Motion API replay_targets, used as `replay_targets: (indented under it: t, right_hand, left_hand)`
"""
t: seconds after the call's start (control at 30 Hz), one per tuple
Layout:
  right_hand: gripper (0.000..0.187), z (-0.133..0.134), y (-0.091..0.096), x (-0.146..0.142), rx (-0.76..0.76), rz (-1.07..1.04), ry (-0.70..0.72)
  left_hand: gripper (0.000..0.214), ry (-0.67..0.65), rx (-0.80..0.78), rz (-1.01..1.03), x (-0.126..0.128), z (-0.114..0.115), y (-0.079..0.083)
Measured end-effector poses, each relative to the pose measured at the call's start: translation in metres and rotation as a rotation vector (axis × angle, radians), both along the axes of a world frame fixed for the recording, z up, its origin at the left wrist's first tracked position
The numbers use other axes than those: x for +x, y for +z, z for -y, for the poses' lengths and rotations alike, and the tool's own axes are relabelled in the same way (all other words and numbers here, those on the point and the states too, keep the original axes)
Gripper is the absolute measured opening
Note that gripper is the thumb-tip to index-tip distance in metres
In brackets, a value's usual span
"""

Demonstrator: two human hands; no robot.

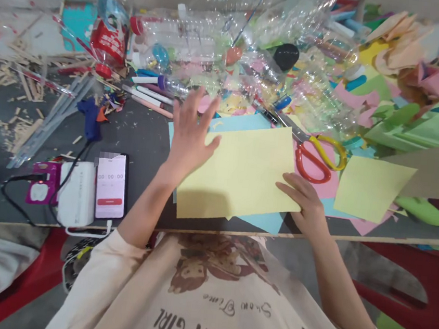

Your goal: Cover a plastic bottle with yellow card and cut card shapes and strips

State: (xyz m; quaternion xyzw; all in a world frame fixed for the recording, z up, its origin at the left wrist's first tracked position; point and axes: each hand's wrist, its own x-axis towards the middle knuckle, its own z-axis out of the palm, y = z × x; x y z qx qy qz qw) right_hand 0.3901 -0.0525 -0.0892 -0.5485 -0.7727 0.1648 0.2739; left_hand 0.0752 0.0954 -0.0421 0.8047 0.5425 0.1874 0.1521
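Note:
A yellow sheet of paper lies on the dark table, on top of a light blue sheet. My left hand hovers over the yellow sheet's upper left corner, fingers spread and open, holding nothing. My right hand rests flat on the sheet's lower right edge, fingers stretched onto the paper. Red and yellow scissors lie just right of the sheet, beyond my right hand.
Clear plastic bottles and markers crowd the table's back. Coloured paper piles up at right, with another yellow sheet. A phone, white power bank, blue glue gun and wooden sticks sit left.

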Motion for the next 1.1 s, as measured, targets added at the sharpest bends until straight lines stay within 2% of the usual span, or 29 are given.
replay_targets:
  t: [0.07,0.13,0.17,0.23,0.3,0.47,0.57,0.7,0.87,1.1]
  right_hand:
    - [0.069,0.003,0.006,-0.004,0.028,-0.002,-0.031]
    - [0.064,0.005,0.011,-0.009,0.048,0.007,-0.066]
    - [0.063,0.006,0.012,-0.012,0.051,0.013,-0.071]
    - [0.065,0.007,0.010,-0.017,0.043,0.020,-0.054]
    - [0.067,0.008,0.007,-0.020,0.034,0.017,-0.013]
    - [0.070,0.006,0.003,-0.018,-0.025,0.031,0.031]
    - [0.057,0.003,0.004,-0.013,-0.086,0.052,0.055]
    - [0.042,0.001,0.003,-0.007,-0.108,0.066,0.097]
    - [0.038,0.003,0.005,-0.014,-0.067,0.030,0.101]
    - [0.030,-0.003,0.027,-0.036,0.074,0.082,0.206]
  left_hand:
    - [0.073,-0.200,-0.145,0.008,0.000,0.036,0.003]
    - [0.086,-0.418,-0.280,-0.011,-0.001,0.071,0.001]
    - [0.094,-0.487,-0.317,-0.037,-0.002,0.086,-0.001]
    - [0.094,-0.539,-0.318,-0.117,-0.005,0.109,-0.008]
    - [0.079,-0.480,-0.282,-0.212,-0.012,0.123,-0.014]
    - [0.061,-0.421,-0.224,-0.289,-0.039,0.127,-0.016]
    - [0.054,-0.394,-0.229,-0.277,-0.053,0.124,-0.013]
    - [0.058,-0.364,-0.246,-0.253,-0.065,0.121,-0.016]
    - [0.063,-0.349,-0.252,-0.211,-0.065,0.119,-0.019]
    - [0.061,-0.393,-0.281,-0.225,-0.054,0.112,-0.014]
